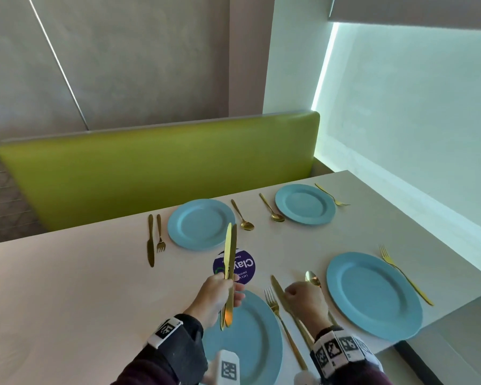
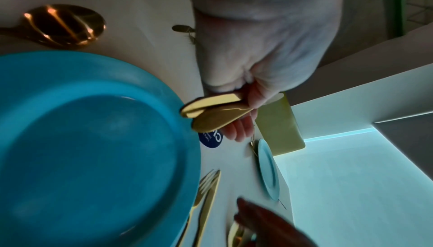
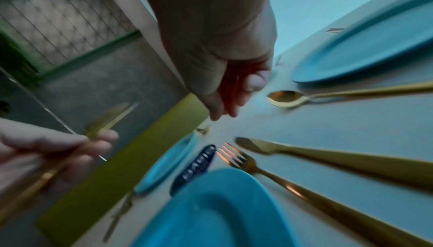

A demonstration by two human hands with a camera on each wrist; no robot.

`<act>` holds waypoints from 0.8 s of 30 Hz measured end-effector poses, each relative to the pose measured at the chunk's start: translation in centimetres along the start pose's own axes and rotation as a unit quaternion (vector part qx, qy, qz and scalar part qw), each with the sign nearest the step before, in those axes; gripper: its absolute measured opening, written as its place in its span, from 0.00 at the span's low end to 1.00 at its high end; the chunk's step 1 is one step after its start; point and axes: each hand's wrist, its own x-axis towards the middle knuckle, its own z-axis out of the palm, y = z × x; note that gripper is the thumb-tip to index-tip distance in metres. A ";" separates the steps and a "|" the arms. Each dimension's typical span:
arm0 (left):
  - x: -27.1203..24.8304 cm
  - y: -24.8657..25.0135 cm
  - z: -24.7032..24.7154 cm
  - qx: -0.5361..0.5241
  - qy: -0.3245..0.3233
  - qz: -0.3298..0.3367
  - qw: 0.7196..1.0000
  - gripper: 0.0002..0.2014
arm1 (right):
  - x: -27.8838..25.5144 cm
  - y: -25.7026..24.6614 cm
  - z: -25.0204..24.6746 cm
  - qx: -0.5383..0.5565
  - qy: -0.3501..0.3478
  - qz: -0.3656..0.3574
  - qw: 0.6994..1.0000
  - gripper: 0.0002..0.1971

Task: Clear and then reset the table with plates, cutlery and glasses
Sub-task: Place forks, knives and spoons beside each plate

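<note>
Held cutlery: two gold knives (image 1: pixel 229 273) stood together, blades up and tilted slightly, above the near-left blue plate (image 1: pixel 258 343); in the left wrist view their handle ends (image 2: pixel 211 113) overlapped beside that plate's rim.
Left hand: the left hand (image 1: pixel 215 298) had its fingers and thumb curled round the knives' handles, raised clear of the table (image 1: pixel 67 287).
Right hand: the right hand (image 1: pixel 307 301) hovered low between the two near plates, fingers loosely curled and holding nothing in the right wrist view (image 3: pixel 225 87); whether it touched the cutlery beneath could not be told.
Near-left setting: a gold fork (image 1: pixel 282 320) and a gold knife (image 1: pixel 286 304) lay side by side just right of the near-left plate, the knife partly under the right wrist.
Near-right setting: a blue plate (image 1: pixel 372 293) lay with a gold spoon (image 1: pixel 313 277) just to its left, beside the right hand, and a gold fork (image 1: pixel 403 273) to its right, near the table edge.
Far-left setting: a blue plate (image 1: pixel 200 225) lay with a knife (image 1: pixel 150 240) and fork (image 1: pixel 160 234) to its left and a spoon (image 1: pixel 243 216) to its right.
Far-right setting: a blue plate (image 1: pixel 304 204) lay with a spoon (image 1: pixel 272 208) to its left and a fork (image 1: pixel 332 194) to its right.
Table centre: a round purple sticker (image 1: pixel 243 266) lay on the table, partly behind the held knives.
Surroundings: a green bench back (image 1: pixel 156 168) ran along the table's far side.
</note>
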 end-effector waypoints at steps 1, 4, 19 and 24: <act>0.0 0.4 0.1 -0.010 0.000 0.002 1.000 0.11 | -0.1 -1.2 -0.7 0.034 0.003 -0.020 0.999 0.16; 0.3 1.7 0.5 -0.027 -0.003 0.010 1.000 0.12 | -0.6 -4.4 -1.8 0.184 -0.013 -0.054 0.981 0.09; 2.7 4.8 7.7 0.000 -0.099 0.034 0.994 0.11 | 2.3 -2.8 -4.6 0.396 -0.048 -0.006 0.917 0.10; 5.6 6.5 12.7 -0.019 -0.087 0.022 0.996 0.12 | 6.6 2.4 -8.7 0.384 -0.014 0.005 0.923 0.10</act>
